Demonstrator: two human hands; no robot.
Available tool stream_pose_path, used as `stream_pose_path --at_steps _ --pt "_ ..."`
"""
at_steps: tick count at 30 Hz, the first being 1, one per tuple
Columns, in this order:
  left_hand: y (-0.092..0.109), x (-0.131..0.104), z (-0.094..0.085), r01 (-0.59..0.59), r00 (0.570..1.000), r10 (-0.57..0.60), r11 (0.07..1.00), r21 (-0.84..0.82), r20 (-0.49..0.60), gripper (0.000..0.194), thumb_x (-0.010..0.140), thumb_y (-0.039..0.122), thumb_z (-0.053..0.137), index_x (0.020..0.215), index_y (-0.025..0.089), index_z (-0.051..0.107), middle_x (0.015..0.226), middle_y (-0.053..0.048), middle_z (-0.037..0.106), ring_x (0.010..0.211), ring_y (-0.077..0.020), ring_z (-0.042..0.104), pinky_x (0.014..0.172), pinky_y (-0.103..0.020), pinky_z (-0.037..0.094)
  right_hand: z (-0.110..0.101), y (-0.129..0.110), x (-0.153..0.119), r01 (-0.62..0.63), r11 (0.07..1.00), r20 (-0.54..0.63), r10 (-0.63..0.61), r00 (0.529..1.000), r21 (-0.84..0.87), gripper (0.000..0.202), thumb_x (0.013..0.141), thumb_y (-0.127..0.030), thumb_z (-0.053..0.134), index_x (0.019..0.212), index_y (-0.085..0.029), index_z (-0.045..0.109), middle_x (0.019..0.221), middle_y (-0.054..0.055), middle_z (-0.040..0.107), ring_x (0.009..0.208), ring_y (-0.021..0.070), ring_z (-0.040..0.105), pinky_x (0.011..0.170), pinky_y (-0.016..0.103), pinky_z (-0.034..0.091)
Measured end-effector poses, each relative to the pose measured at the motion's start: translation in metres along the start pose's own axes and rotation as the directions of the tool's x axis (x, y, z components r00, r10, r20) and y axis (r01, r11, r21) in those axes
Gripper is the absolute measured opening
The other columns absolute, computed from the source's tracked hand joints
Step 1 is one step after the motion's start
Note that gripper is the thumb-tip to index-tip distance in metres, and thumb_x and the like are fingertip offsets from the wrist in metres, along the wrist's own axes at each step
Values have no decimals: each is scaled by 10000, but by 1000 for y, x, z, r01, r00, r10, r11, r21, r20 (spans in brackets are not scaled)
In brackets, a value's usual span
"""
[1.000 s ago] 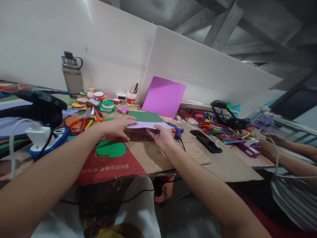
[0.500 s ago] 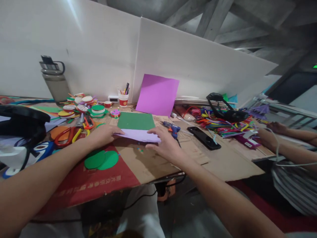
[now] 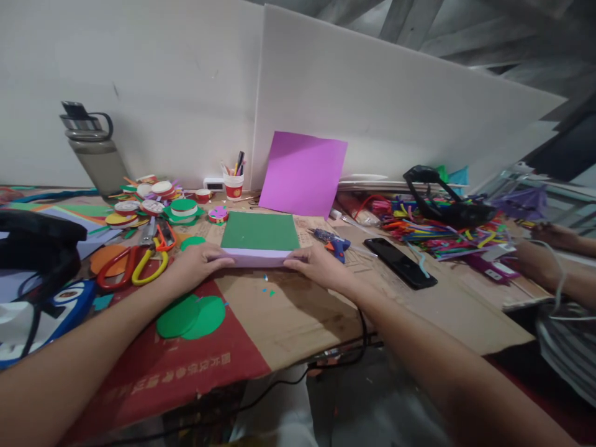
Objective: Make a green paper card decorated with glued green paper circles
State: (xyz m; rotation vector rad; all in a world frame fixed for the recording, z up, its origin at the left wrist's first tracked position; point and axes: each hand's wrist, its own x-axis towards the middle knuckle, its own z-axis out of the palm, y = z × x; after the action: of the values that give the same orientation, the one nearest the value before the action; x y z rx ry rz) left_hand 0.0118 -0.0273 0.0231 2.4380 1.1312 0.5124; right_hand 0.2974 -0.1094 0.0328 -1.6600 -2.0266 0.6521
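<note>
A lavender paper strip stretches between my hands along the near edge of a green sheet. My left hand pinches its left end, thumb along the front. At the opposite end, my right hand grips it between thumb and fingers. Whether the strip is folded from the green sheet or a separate piece, I cannot tell. Close to my left forearm lie green paper circles, red-handled scissors and yellow-handled pliers. A blue glue gun rests just beyond my right hand.
A phone lies to the right, before a heap of colourful pipe cleaners. A purple sheet leans on the white board behind. Paper cup with pens, water bottle and small paper drums stand further back. Another person's hands are far right.
My right hand has closed from spread fingers to a pinch on the strip's right end. The lavender strip now looks straighter and stands more upright. The view has shifted slightly.
</note>
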Motion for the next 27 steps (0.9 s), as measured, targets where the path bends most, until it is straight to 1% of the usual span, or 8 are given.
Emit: stream_pose_path --at_steps 2,4,6,8,11,15,19,27 --pt "5 3 1 129 991 -129 992 -4 -30 469 810 598 492 855 215 760 921 -40 744 890 -234 640 783 -295 454 1 5 8 -121 992 -74 123 990 30 337 859 -454 550 795 -170 719 725 16 678 706 157 605 634 246 417" --pt "10 7 0 235 972 -234 971 31 -28 501 785 629 497 815 198 750 888 -56 737 848 -244 638 726 -298 438 5 8 15 -219 974 -153 227 962 64 368 811 -504 591 766 -157 705 672 15 639 651 149 572 583 242 385" --pt "12 11 -1 308 951 -308 947 86 -16 516 754 648 519 785 183 739 869 -73 730 809 -250 636 688 -302 419 10 9 20 -276 957 -204 289 935 94 355 772 -502 634 787 -153 697 665 13 629 623 142 554 554 237 366" --pt "12 16 -1 350 936 -352 925 146 -9 528 730 666 533 737 172 719 820 -85 717 751 -248 625 642 -305 395 14 8 23 -301 949 -240 314 919 90 302 752 -455 670 812 -160 689 690 15 643 629 139 561 548 231 358" --pt "10 22 1 358 932 -362 906 224 -24 534 717 684 531 651 170 662 727 -85 674 676 -235 588 581 -305 346 18 7 26 -316 949 -294 305 906 12 265 730 -416 709 831 -172 684 756 30 674 682 150 594 568 232 362" --pt "6 26 6 306 952 -302 915 264 -56 503 713 665 536 568 186 587 691 -65 631 651 -211 551 570 -298 310 20 9 30 -327 935 -317 271 909 -137 329 738 -470 714 871 -172 678 827 67 699 770 190 629 613 258 371" --pt "4 28 7 311 950 -312 918 247 -37 479 740 642 514 594 193 589 679 -51 620 647 -199 540 564 -293 292 22 11 34 -339 914 -290 269 918 -225 302 772 -464 688 853 -174 663 814 82 697 777 207 634 610 270 360" --pt "5 33 4 336 938 -346 913 231 5 478 776 623 477 641 193 636 634 -51 630 613 -208 560 559 -297 303 24 9 35 -384 879 -268 312 912 -284 291 820 -483 620 874 -197 618 832 73 692 793 221 641 586 274 326"
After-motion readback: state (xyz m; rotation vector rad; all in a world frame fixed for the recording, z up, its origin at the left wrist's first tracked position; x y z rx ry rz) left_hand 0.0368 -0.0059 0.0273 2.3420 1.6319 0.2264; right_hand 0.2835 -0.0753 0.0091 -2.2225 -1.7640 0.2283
